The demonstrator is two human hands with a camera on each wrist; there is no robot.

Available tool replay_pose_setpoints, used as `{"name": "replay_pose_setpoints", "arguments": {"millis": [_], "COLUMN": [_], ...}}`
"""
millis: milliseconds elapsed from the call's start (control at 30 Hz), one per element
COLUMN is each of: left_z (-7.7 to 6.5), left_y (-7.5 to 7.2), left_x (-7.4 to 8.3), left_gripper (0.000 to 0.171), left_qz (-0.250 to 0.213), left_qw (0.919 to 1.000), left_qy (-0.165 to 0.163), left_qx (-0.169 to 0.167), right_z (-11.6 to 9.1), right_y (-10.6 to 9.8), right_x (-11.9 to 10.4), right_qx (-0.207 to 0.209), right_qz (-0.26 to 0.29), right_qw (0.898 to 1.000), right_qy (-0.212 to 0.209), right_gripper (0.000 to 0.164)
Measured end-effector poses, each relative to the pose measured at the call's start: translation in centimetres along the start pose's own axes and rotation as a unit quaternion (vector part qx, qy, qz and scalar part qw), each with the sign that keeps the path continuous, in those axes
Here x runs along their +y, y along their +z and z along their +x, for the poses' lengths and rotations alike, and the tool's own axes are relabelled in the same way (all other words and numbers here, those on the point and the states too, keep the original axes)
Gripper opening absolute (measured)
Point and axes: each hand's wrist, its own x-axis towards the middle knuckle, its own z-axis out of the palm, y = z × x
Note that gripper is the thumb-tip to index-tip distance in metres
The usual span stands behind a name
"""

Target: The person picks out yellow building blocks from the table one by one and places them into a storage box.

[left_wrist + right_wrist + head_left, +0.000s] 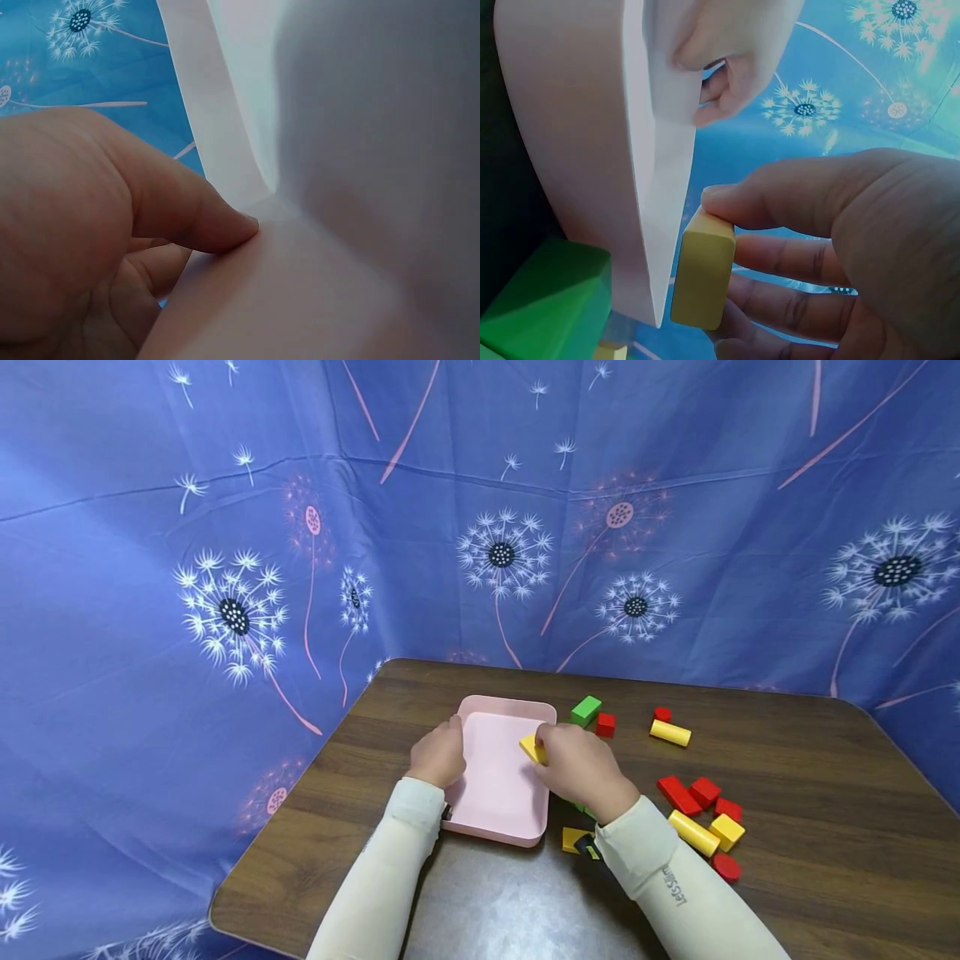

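My left hand [438, 753] grips the left wall of a shallow pink tray [495, 781]. In the left wrist view the thumb [217, 221] lies on the inner side of the wall, with the other fingers outside it. A yellow rectangular block [703, 277] is pinched between the thumb and fingers of my right hand [585, 768]. In the head view this block overlaps the tray's right side, and the right wrist view shows it beside the tray wall. The visible tray floor is bare pink.
Green block [587, 710] and red cube [605, 724] lie beyond the right hand. Farther right are a yellow cylinder [671, 732], red blocks [678, 795], another yellow cylinder [693, 833] and a yellow cube [726, 832]. A yellow block [573, 839] sits by the right wrist. Patterned blue cloth [420, 568] hangs behind the table.
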Motion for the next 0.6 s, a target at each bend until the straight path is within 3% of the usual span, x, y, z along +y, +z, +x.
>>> {"name": "replay_pose_setpoints", "arguments": {"millis": [600], "left_z": [0.2], "left_y": [0.3], "left_x": [0.1], "left_gripper": [0.060], "left_qz": [0.001], "left_qw": [1.0000], "left_qy": [-0.005], "left_qx": [0.000], "right_z": [-0.1], "right_y": [1.6], "right_x": [-1.1], "right_qx": [0.018], "right_qz": [0.020], "right_qw": [0.998], "right_qy": [-0.052], "right_gripper": [0.020]}}
